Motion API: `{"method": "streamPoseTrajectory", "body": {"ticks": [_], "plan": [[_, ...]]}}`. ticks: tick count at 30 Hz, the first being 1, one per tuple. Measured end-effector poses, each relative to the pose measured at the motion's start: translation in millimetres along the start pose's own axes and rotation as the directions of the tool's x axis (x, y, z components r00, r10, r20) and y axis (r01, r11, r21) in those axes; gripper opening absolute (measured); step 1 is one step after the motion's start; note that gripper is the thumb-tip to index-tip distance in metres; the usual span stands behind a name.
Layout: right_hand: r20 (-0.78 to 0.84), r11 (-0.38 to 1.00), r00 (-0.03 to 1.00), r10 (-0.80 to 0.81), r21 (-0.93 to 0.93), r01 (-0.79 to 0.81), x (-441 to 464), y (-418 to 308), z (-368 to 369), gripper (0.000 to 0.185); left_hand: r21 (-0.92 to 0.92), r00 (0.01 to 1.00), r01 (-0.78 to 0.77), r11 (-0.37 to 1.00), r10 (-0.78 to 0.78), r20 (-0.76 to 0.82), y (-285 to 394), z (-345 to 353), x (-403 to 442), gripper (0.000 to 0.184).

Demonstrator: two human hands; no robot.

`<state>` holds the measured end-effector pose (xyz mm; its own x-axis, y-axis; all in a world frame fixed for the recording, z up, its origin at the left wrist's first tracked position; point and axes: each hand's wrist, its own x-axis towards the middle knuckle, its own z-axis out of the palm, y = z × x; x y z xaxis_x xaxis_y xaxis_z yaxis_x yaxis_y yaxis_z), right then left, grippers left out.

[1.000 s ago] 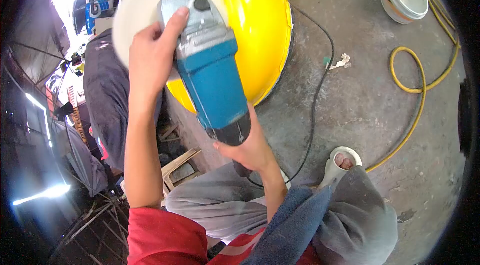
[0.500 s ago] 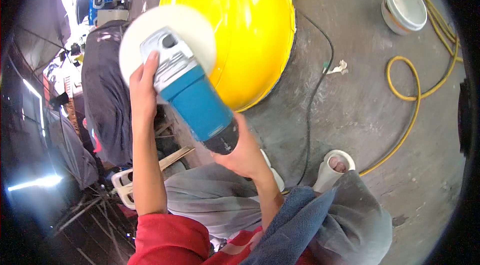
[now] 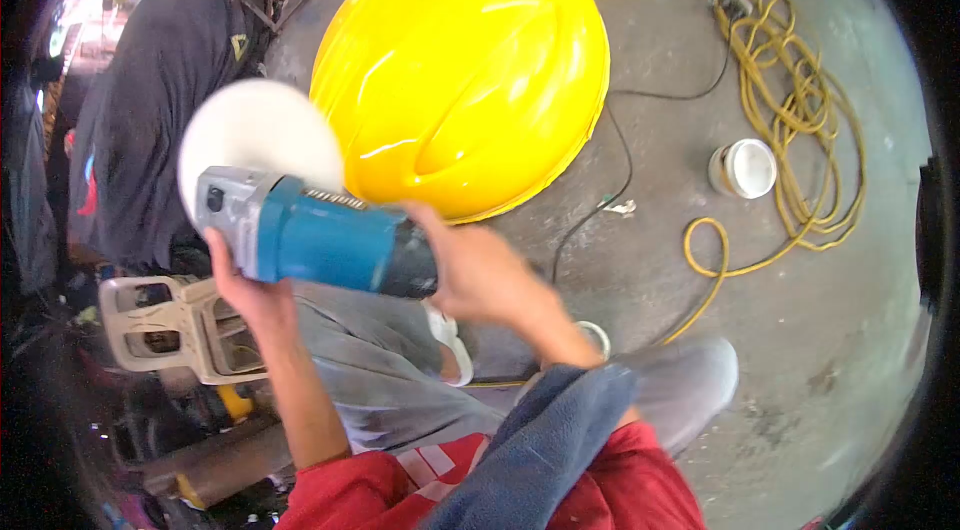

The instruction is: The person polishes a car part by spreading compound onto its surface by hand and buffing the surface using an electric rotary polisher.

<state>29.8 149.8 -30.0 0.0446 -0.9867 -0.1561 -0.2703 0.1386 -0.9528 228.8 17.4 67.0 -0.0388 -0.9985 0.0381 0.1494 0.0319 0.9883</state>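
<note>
A blue polisher [image 3: 330, 242] with a grey metal head is held out in front of me, lying nearly level across the view. My left hand [image 3: 256, 296] cups the metal head from below. Around the black rear end of the body wraps my right hand [image 3: 482, 268]. Beyond the head shows a large round white pad [image 3: 255, 125], its surface smooth and smeared. A big glossy yellow domed shell [image 3: 465, 70] lies on the floor just past the tool. The pad overlaps its lower left edge in view; I cannot tell whether they touch.
A white bucket [image 3: 750, 169] stands to the right near a coiled yellow hose [image 3: 790, 110]. A thin dark cable [image 3: 632, 165] crosses the concrete floor. Dark cloth [image 3: 150, 100] covers something at left, with a beige plastic chair [image 3: 190, 325] below it.
The polisher has swung toward level and moved lower left, with both hands still on it. My view has shifted, bringing more of the yellow shell and hose into sight.
</note>
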Motion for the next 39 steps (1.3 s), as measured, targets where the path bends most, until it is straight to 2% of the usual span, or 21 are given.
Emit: {"method": "streamPoseTrajectory", "body": {"ticks": [2,4,5,6,8,9,12,14,16,17,19,20,21,22,24,25,27,29,31,35,39], "plan": [[-0.07,0.963,0.989,-0.134,-0.244,0.113,-10.4,2.4,-46.4,0.078,-0.164,0.989,0.132,0.978,-0.14,-0.041,-13.5,25.5,-24.5,0.051],[-0.01,0.902,0.998,-0.059,-0.429,0.049,-33.3,-6.2,-97.4,0.076,-0.273,0.972,0.211,0.938,-0.231,-0.043,-36.8,47.2,-48.6,0.05],[-0.015,0.864,1.0,-0.014,-0.504,0.005,-49.9,-5.8,-118.1,0.076,-0.328,0.958,0.281,0.902,-0.281,0.049,-49.1,56.9,-61.5,0.05],[-0.018,0.886,0.996,0.084,-0.456,-0.083,-69.3,-7.3,-135.8,0.081,-0.375,0.938,0.347,0.86,-0.316,0.143,-61.3,68.9,-74.0,0.049],[-0.123,0.881,0.984,0.128,-0.442,-0.17,-117.8,-14.2,-151.6,0.088,-0.317,0.857,0.51,0.8,-0.438,0.273,-72.0,99.7,-103.9,0.049],[-0.185,0.88,0.971,0.15,-0.422,-0.217,-145.5,-7.5,-155.3,0.091,-0.158,0.807,0.559,0.814,-0.491,0.329,-63.4,116.4,-117.8,0.049],[-0.343,0.871,0.901,0.265,-0.316,-0.377,-243.3,37.8,-146.7,0.098,-0.115,0.749,0.512,0.851,-0.377,0.545,-71.8,155.2,-161.0,0.054],[-0.463,0.874,0.787,0.408,-0.052,-0.484,-291.8,34.4,-105.6,0.101,-0.152,0.722,0.531,0.834,-0.352,0.596,-70.6,167.4,-185.1,0.055],[-0.557,0.884,0.705,0.439,0.126,-0.451,-327.2,54.4,-51.7,0.102,0.068,0.542,0.603,0.795,-0.471,0.696,-89.3,169.3,-204.5,0.05],[-0.431,0.789,0.669,0.606,0.434,-0.435,-322.7,36.9,-35.7,0.101,0.058,0.538,0.613,0.788,-0.47,0.7,-89.6,169.1,-206.9,0.05],[-0.525,0.785,0.586,0.617,0.367,-0.499,-314.6,30.4,-4.7,0.097,0.18,0.588,0.532,0.827,-0.514,0.624,-89.9,158.0,-208.1,0.05],[-0.512,0.803,0.62,0.594,0.331,-0.496,-303.3,27.0,-0.1,0.097,0.189,0.608,0.538,0.821,-0.534,0.588,-104.4,151.0,-207.8,0.05],[-0.496,0.82,0.655,0.57,0.297,-0.489,-291.4,28.0,-1.1,0.097,0.154,0.729,0.472,0.868,-0.482,0.486,-117.5,145.1,-205.7,0.053],[-0.498,0.82,0.654,0.57,0.299,-0.488,-281.9,39.7,-3.7,0.097,0.173,0.73,0.505,0.846,-0.525,0.437,-123.0,136.0,-195.8,0.051],[-0.334,0.756,0.678,0.654,0.266,-0.598,-258.2,62.2,-11.9,0.097,0.189,0.802,0.493,0.849,-0.528,0.279,-140.5,119.4,-175.5,0.052],[-0.27,0.731,0.679,0.683,0.247,-0.636,-243.9,65.5,-18.2,0.097,0.129,0.817,0.524,0.842,-0.54,0.201,-130.1,116.3,-159.3,0.052],[-0.249,0.87,0.866,0.433,-0.137,-0.474,-188.7,55.4,-30.7,0.096,-0.017,0.838,0.545,0.838,-0.544,0.035,-148.4,102.7,-140.3,0.053],[-0.173,0.854,0.866,0.469,-0.164,-0.495,-149.2,49.6,-41.4,0.095,-0.148,0.838,0.512,0.846,-0.53,-0.132,-175.5,84.7,-124.2,0.056],[-0.101,0.833,0.853,0.512,-0.186,-0.522,-122.8,47.5,-51.2,0.093,-0.279,0.803,0.523,0.805,-0.575,-0.154,-163.8,79.4,-109.2,0.058],[0.012,0.778,0.793,0.609,-0.202,-0.595,-104.4,54.7,-75.7,0.092,-0.297,0.747,0.555,0.777,-0.623,-0.233,-174.4,96.8,-96.5,0.059],[-0.114,0.781,0.79,0.602,-0.118,-0.613,-118.6,73.7,-114.8,0.093,0.049,0.833,0.551,0.833,-0.546,-0.087,-203.2,157.1,-86.6,0.062]]}}
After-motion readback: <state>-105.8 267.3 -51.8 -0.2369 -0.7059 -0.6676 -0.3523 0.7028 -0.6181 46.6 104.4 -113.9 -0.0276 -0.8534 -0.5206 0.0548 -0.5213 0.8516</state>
